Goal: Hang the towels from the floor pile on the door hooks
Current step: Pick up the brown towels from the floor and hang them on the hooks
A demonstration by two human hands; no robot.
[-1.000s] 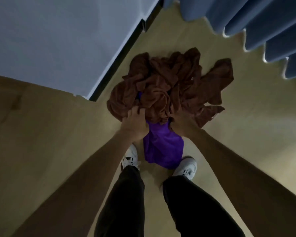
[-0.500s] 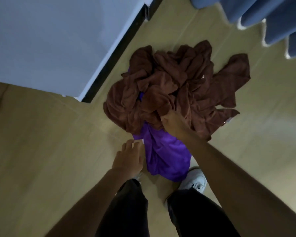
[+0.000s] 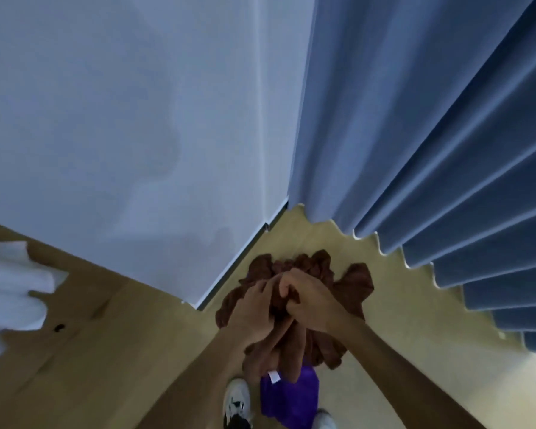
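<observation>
A pile of brown towels (image 3: 351, 281) lies on the pale wood floor near the wall corner. One brown towel (image 3: 279, 351) is lifted off the pile and hangs bunched, a white label at its lower end. My left hand (image 3: 251, 311) and my right hand (image 3: 310, 301) are both closed on its upper part, close together. A purple towel (image 3: 294, 394) lies on the floor under it, between my shoes. No hooks are in view.
A wooden door (image 3: 75, 351) fills the lower left, with a white towel (image 3: 10, 292) hanging at its left edge. A white wall (image 3: 136, 119) stands ahead. Blue pleated curtains (image 3: 430, 150) hang on the right, down to the floor.
My left hand has come back up to the brown towel and both hands have raised it off the pile. The view has tilted up from the floor to the wall and curtains.
</observation>
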